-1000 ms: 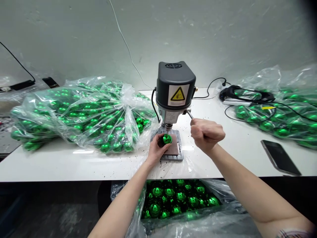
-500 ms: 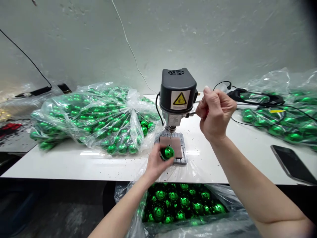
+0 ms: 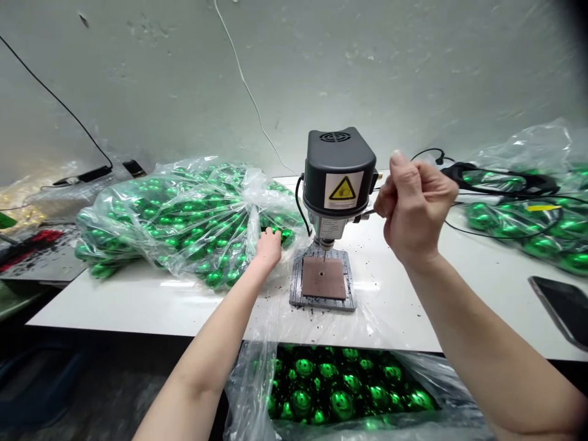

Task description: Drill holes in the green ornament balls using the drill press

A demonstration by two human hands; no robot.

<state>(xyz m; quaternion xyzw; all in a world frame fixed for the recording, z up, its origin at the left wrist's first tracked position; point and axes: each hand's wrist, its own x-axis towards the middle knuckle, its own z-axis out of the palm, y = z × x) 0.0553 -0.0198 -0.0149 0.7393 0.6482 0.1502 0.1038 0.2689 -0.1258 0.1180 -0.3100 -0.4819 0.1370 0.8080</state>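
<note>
My left hand [image 3: 269, 248] reaches to the mouth of a clear plastic bag [image 3: 252, 184] full of shiny green balls [image 3: 214, 280]. Its fingertips are hidden among the balls there, so I cannot tell whether they grip one. My right hand [image 3: 416, 205] is closed around the feed lever [image 3: 367, 214] of a small bench drill press [image 3: 340, 165]. The drill bit [image 3: 324, 256] points down over a brown square block [image 3: 316, 285] with a small hole, lying on the grey slotted base [image 3: 351, 300].
Below the table edge an open plastic bag [image 3: 257, 392] holds more green balls [image 3: 342, 401]. A phone [image 3: 560, 306] lies at the right, and bagged green balls [image 3: 546, 233] with black cables are behind it. Dark shavings dot the white table [image 3: 138, 306].
My left hand has moved away from the block, left and back to the bag; the green ball it held is no longer seen in it. My right hand stays on the lever.
</note>
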